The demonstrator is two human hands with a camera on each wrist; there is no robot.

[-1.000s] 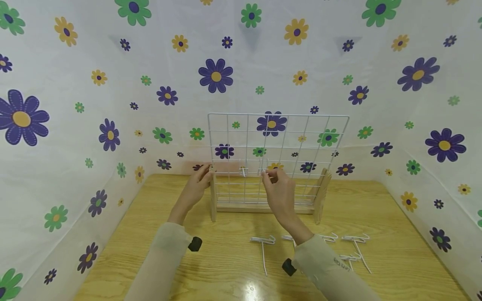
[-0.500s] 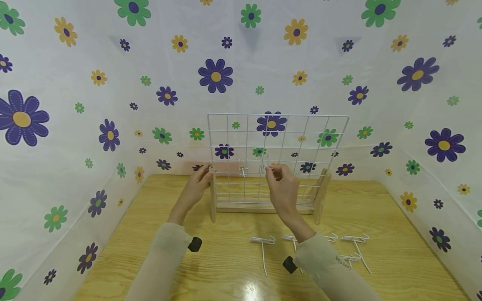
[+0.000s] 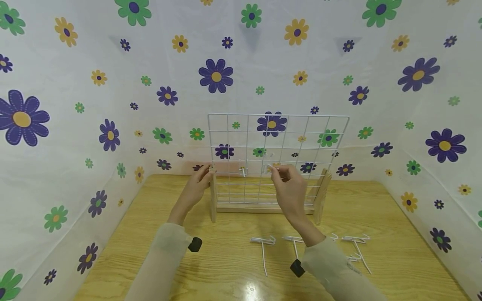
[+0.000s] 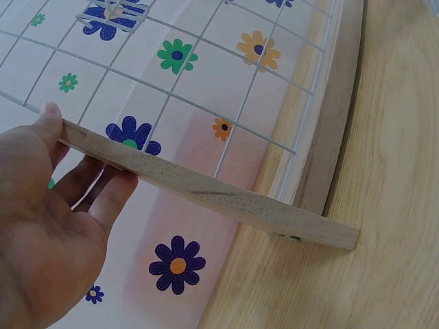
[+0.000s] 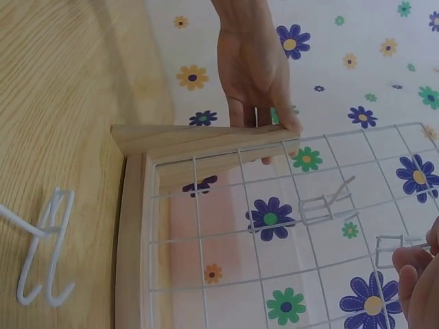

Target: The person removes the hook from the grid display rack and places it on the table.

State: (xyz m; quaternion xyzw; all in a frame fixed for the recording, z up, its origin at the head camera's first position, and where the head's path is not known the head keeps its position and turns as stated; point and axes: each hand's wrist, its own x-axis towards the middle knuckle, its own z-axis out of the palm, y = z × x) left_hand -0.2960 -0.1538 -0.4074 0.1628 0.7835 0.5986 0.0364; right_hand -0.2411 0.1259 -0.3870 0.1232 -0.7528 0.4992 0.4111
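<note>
My left hand (image 3: 193, 189) holds the left wooden upright (image 4: 185, 178) of a stand, thumb on one side and fingers on the other. The stand carries a white wire grid panel (image 5: 236, 282). With fingertips and thumb, my right hand (image 3: 291, 190) pinches a white wire hook (image 5: 389, 251) at the grid's middle; the fingers cover part of it. Whether that hook is caught on the wires I cannot tell. Left of it, another white hook (image 3: 243, 169) hangs on the grid, its prong pointing outward.
Several more white hooks lie on the wooden table (image 3: 150, 259) before the stand, among them a hook (image 3: 263, 251) left of my right forearm and a hook (image 3: 357, 246) farther right. My right sleeve hides some. A flowered cloth (image 3: 241, 62) surrounds the table's back and sides.
My right hand has shifted a little to the right along the grid with the hook in its fingertips. My left hand has stayed on the upright.
</note>
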